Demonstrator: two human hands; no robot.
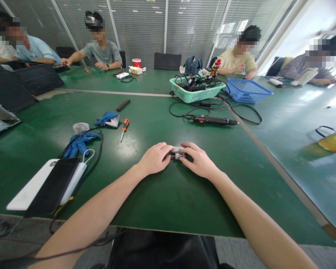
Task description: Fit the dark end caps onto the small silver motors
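Fingers [165, 152] of both hands are curling inward and closing from either side on a small silvery-and-black component [177, 152], its exact form too blurred to tell. The left hand [154, 158] and right hand [198, 160] are resting low over a dark green laminate table [168, 203], well back from its straight near edge [168, 228]. Bare green surface is stretching between the wrists and that edge, and out to the right as far as a long grey seam strip [285, 175]. Left of the hands, a slim orange-handled screwdriver [124, 129] is lying nearest, just beside a crumpled blue rubber glove [106, 118], with a second blue rubber glove [80, 144] farther left. A black phone [52, 186] is lying on a white power bank [30, 185] near the table's edge. Ahead and to the right, a black electric screwdriver [214, 120] is lying among looped black cords [190, 110], well apart from the hands
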